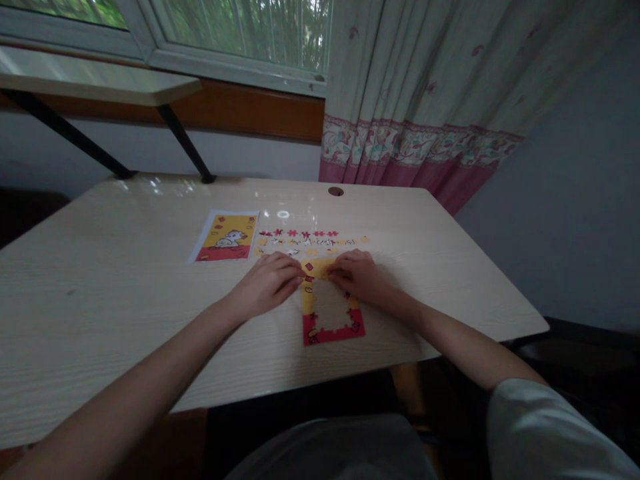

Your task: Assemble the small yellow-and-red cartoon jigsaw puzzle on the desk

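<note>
A small jigsaw frame [331, 329], yellow above and red below, lies on the pale wooden desk [100, 313]; its edge pieces are joined and its middle is bare. My left hand [267, 283] rests curled at its upper left corner, fingertips on the border. My right hand [360, 275] presses fingertips down on the upper right border, where a yellow piece sits. Loose puzzle pieces [305, 241] lie in rows just beyond both hands. A reference picture card [226, 237] with a white cartoon animal lies to the left of them.
A cable hole [335, 191] sits near the desk's far edge. A raised shelf [95, 83] on black legs stands at the back left under a window. A floral curtain [425, 100] hangs at the back right. The desk's right edge drops off beside my right forearm.
</note>
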Motion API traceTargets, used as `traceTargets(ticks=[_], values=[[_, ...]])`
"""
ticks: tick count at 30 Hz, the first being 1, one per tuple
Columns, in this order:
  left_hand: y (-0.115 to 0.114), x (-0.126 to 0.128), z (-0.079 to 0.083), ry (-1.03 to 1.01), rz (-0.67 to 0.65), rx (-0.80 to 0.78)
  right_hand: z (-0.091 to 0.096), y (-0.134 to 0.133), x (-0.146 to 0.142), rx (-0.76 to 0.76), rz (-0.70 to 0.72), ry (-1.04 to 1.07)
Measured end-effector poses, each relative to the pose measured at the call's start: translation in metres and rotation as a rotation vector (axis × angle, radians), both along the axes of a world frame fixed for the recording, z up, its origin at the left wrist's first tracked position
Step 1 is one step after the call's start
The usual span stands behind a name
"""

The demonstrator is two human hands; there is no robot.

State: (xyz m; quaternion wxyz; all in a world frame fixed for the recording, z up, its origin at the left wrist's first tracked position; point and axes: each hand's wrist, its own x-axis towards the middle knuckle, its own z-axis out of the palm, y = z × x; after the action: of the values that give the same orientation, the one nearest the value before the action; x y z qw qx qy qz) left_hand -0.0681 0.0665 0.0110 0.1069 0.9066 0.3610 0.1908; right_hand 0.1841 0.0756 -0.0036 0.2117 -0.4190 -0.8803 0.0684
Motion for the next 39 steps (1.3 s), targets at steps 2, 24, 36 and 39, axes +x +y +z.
traceTargets(ticks=[2, 24, 36, 39], values=[[0.000, 0.000, 0.000, -0.003, -0.003, -0.003, -0.001, 0.000, 0.000, 0.011, 0.010, -0.010], [0.001, -0.001, -0.004, 0.053, -0.005, 0.058, 0.010, -0.013, -0.005, 0.112, 0.217, -0.120], [0.000, -0.001, -0.004, 0.070, -0.018, 0.065, 0.005, -0.009, -0.004, 0.137, 0.253, -0.083], [0.001, -0.002, -0.005, 0.054, -0.016, 0.059, 0.005, -0.008, -0.004, 0.105, 0.258, -0.087]])
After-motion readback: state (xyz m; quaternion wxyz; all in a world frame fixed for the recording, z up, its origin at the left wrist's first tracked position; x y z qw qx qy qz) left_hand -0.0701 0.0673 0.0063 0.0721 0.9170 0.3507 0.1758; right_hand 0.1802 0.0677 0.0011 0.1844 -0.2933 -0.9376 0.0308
